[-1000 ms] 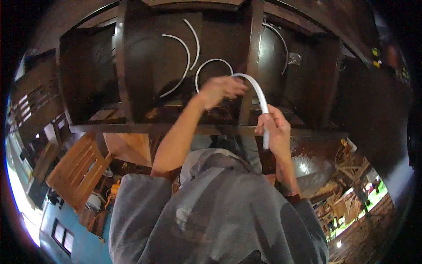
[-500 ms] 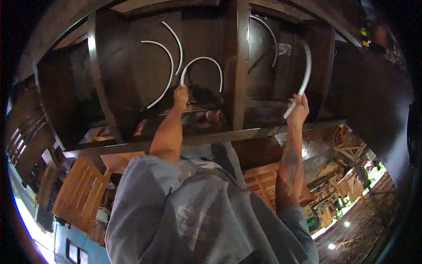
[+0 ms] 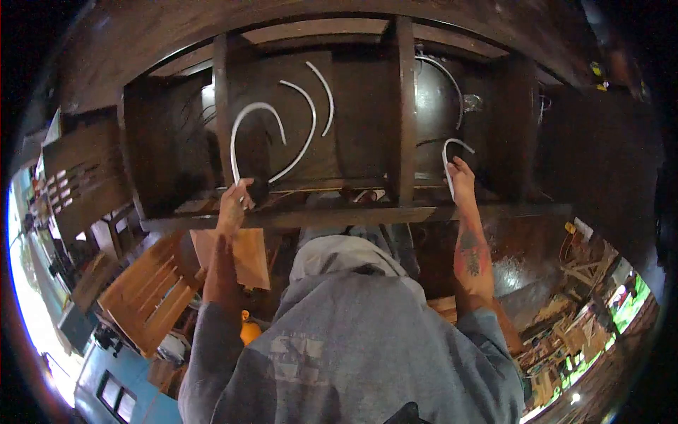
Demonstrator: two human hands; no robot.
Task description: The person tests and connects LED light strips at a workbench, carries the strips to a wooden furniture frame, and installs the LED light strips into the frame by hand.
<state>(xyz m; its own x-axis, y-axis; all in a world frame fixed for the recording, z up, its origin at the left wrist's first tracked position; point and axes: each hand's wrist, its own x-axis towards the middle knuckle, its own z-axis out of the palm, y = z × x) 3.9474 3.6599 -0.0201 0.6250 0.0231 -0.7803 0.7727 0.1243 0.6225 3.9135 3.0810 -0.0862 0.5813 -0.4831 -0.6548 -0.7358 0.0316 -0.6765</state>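
Note:
My left hand (image 3: 233,199) is closed around the lower end of a curved white strip (image 3: 234,141), which arches up and over to the right inside a dark wooden cabinet frame (image 3: 318,218). Two more curved strips lie just right of it on the cabinet's back panel: a longer one (image 3: 313,127) and a shorter one (image 3: 330,99). On the other side of the upright divider (image 3: 405,113), my right hand (image 3: 462,178) grips another bent white strip (image 3: 445,152), its free end hooking to the right. Above that hand, a thin curved strip (image 3: 458,85) lies in the right compartment.
A shiny clear patch (image 3: 472,103) sits on the right compartment's back panel. Below the frame at left are a slatted wooden piece (image 3: 152,293), a flat wooden board (image 3: 244,256) and an orange object (image 3: 249,328). Wood pieces clutter the lower right.
My left hand has carried its strip leftward, past the two lying strips. The strip in my right hand has turned, its upper end now curving right. The head view has shifted.

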